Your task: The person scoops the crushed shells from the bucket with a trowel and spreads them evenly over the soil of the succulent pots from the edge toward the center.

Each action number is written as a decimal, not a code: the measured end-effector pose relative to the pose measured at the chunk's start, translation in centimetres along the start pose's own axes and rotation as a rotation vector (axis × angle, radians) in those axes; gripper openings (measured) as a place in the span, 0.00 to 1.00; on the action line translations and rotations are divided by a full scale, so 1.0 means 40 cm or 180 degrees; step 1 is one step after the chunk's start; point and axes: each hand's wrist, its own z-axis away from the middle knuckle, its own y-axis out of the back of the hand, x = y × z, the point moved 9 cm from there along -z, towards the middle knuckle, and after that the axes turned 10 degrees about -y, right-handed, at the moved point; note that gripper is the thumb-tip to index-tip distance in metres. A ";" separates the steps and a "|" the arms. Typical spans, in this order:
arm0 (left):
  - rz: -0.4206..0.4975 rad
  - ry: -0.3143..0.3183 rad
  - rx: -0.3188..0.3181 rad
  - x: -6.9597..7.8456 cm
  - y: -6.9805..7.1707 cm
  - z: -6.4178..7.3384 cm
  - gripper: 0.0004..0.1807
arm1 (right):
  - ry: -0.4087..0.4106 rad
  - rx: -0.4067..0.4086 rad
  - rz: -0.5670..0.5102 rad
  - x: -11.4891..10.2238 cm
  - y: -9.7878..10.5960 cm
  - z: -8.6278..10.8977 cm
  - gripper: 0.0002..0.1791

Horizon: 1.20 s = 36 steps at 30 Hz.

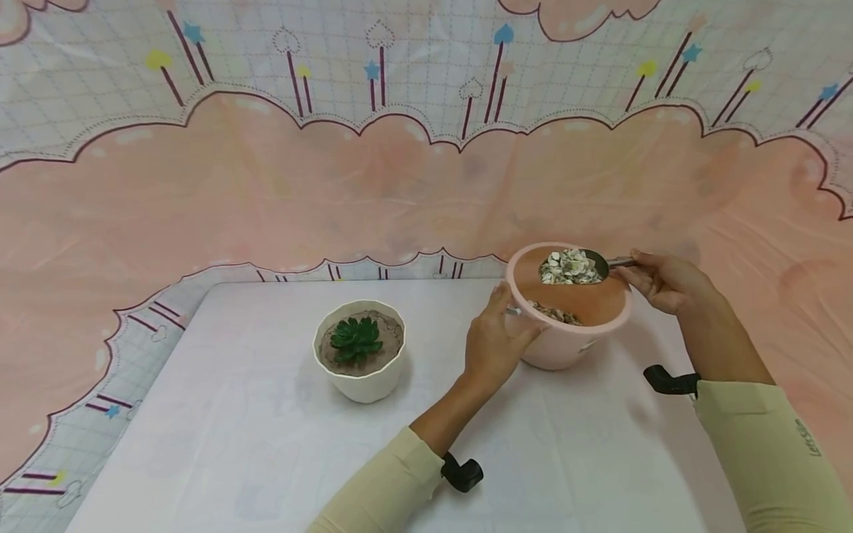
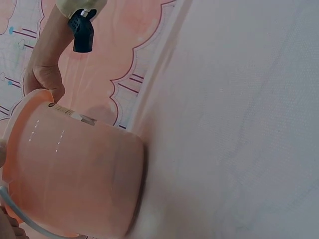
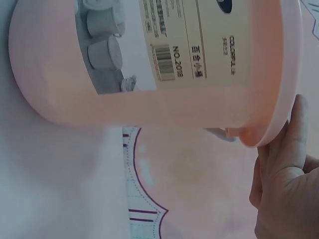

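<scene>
A pink bucket [image 1: 563,348] stands upright at the back right of the table. At its left side my left hand [image 1: 493,337] holds the rim, the thumb along the outside. My right hand [image 1: 669,281] pinches the handle of a small shovel [image 1: 597,263] over the bucket's mouth. Pale grey-white chips [image 1: 569,268] are heaped on its blade. Inside the bucket, more brownish chips [image 1: 554,314] show low down. In the right wrist view the left hand [image 3: 286,196] is at the rim, below a printed label [image 3: 194,42]. The left wrist view shows the right hand [image 2: 46,79] beyond the rim.
A white faceted pot [image 1: 366,386] with a green succulent [image 1: 356,339] in grey-brown soil stands left of the bucket. A grey bucket handle [image 2: 27,219] hangs at the bucket's side. Behind the white table [image 1: 220,414] hangs a pink patterned cloth [image 1: 333,192].
</scene>
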 end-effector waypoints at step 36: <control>0.0071 0.0377 0.0429 0.022 0.164 0.073 0.43 | 0.0109 0.0142 0.0458 0.103 -0.215 -0.073 0.10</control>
